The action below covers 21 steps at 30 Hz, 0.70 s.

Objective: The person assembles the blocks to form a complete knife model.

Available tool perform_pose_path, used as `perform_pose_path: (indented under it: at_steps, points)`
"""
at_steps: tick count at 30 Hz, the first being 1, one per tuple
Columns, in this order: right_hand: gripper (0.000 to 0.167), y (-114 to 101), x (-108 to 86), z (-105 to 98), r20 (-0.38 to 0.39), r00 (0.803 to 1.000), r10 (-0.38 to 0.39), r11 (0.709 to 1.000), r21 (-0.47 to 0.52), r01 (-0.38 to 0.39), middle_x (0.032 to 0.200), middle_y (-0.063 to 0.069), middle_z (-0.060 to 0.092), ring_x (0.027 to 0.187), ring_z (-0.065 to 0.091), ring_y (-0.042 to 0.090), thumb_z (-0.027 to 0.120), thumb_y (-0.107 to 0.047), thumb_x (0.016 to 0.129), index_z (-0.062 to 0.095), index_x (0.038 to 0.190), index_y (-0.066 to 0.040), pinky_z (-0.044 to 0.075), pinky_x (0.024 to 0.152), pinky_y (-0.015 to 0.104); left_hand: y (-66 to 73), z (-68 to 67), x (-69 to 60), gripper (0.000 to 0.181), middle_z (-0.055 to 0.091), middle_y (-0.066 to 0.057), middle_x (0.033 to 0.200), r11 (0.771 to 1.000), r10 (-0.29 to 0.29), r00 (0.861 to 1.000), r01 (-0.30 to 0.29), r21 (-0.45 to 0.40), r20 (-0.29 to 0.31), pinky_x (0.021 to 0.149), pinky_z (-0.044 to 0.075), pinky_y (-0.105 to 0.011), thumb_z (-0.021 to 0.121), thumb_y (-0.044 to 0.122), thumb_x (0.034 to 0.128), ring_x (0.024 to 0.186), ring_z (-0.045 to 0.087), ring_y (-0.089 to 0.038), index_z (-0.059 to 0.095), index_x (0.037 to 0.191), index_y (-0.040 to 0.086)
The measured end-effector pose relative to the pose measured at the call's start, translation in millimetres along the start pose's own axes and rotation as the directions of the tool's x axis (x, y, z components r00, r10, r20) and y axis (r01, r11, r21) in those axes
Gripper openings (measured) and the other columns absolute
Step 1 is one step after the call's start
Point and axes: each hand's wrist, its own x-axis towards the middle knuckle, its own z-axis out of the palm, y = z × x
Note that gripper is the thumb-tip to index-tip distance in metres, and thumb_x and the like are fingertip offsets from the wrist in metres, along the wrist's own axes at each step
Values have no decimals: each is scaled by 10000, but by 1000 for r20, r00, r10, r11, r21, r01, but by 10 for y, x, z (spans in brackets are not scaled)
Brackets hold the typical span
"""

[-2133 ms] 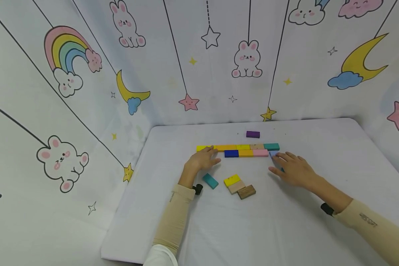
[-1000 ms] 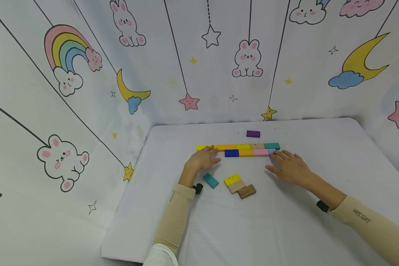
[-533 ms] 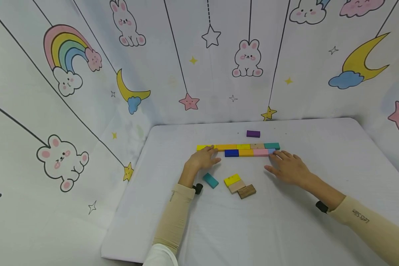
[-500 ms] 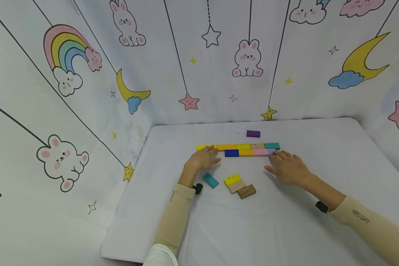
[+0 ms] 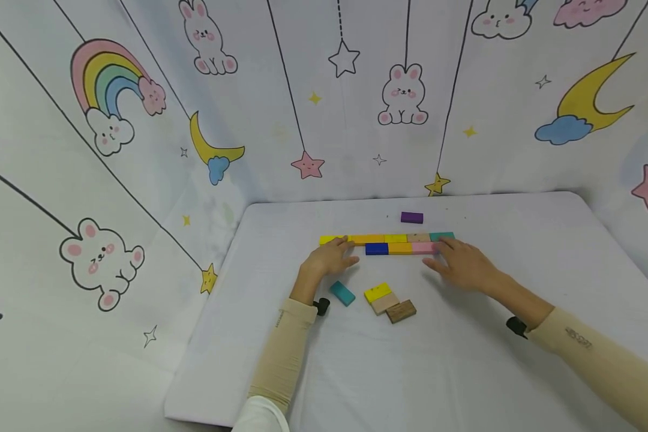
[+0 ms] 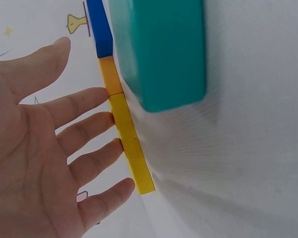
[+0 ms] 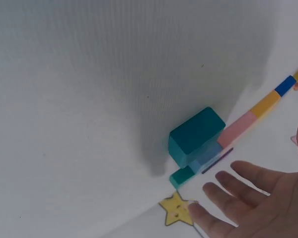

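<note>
A back row of blocks has a yellow block [image 5: 326, 240] at its left end and a teal block [image 5: 441, 236] at its right. In front lie blue [image 5: 377, 249], orange [image 5: 400, 248] and pink [image 5: 423, 248] blocks; a light blue block [image 7: 206, 156] follows the pink one in the right wrist view. My left hand [image 5: 326, 259] rests straight fingers against the yellow block [image 6: 131, 144]. My right hand [image 5: 464, 267] spreads its fingers by the rows' right end, covering the light blue block in the head view; contact there is unclear. A dark teal block [image 7: 197, 134] shows near that hand.
A purple block [image 5: 412, 218] lies behind the rows. Nearer the person are a teal block [image 5: 342, 293], a yellow block [image 5: 377, 292], a beige block [image 5: 384, 303] and a brown block [image 5: 401, 311]. A patterned cloth [image 5: 356, 138] hangs behind the white table [image 5: 464, 372].
My right hand has moved left and now hides the light blue block in the head view. That block shifted slightly left against the pink one earlier. My left hand has stayed in place.
</note>
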Motion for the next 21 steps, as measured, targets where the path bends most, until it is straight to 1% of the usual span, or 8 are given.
perform_pose_path:
  at_steps: [3, 7, 11, 16, 19, 21]
  points:
    - [700, 39, 102, -4, 22, 1000, 1, 1000, -3, -1, 1509, 362, 460, 1371, 464, 547, 551, -459, 1077, 493, 1471, 116, 387, 1128, 679, -2, 0, 10, 636, 268, -29, 1721, 1000, 0, 1000, 0, 2, -1, 1247, 314, -498, 471, 533, 1089, 1573, 273, -263, 395, 1628, 205]
    - [680, 90, 234, -13, 21, 1000, -8, 1000, -30, 9, 1496, 372, 468, 1351, 486, 546, 573, -428, 1073, 498, 1458, 127, 408, 1113, 675, -3, 2, 24, 638, 272, -35, 1720, 1000, 9, 1000, -9, 7, -5, 1249, 312, -493, 465, 539, 1089, 1573, 272, -264, 398, 1626, 201]
    - [673, 109, 351, -44, 35, 999, 9, 999, -45, -8, 1501, 374, 461, 1354, 484, 542, 557, -418, 1081, 484, 1471, 125, 415, 1108, 669, -3, 2, 30, 641, 268, -32, 1721, 1000, 9, 1000, -9, 8, -2, 1250, 309, -493, 466, 542, 1087, 1574, 270, -264, 394, 1628, 205]
    - [686, 174, 490, -69, 99, 994, 54, 998, -16, -53, 1561, 368, 381, 1408, 418, 543, 501, -430, 1102, 418, 1526, 103, 357, 1145, 676, -3, 5, 26, 643, 264, -28, 1723, 1000, 4, 1000, -4, 7, 2, 1249, 310, -496, 470, 541, 1086, 1575, 266, -264, 390, 1630, 208]
    - [693, 198, 575, -94, 126, 990, 58, 998, 4, -59, 1578, 373, 349, 1423, 395, 550, 488, -433, 1107, 402, 1535, 105, 338, 1154, 681, 0, 4, 21, 638, 264, -28, 1723, 1000, -1, 1000, 1, 9, 3, 1250, 310, -495, 468, 536, 1088, 1576, 265, -263, 389, 1630, 209]
    - [706, 228, 629, -95, 131, 990, 55, 998, 10, -57, 1579, 375, 347, 1432, 384, 547, 481, -448, 1106, 401, 1533, 109, 331, 1161, 680, -1, 5, 20, 635, 265, -27, 1722, 1000, -4, 1000, 4, 9, 1, 1248, 313, -496, 470, 532, 1089, 1574, 269, -263, 390, 1630, 208]
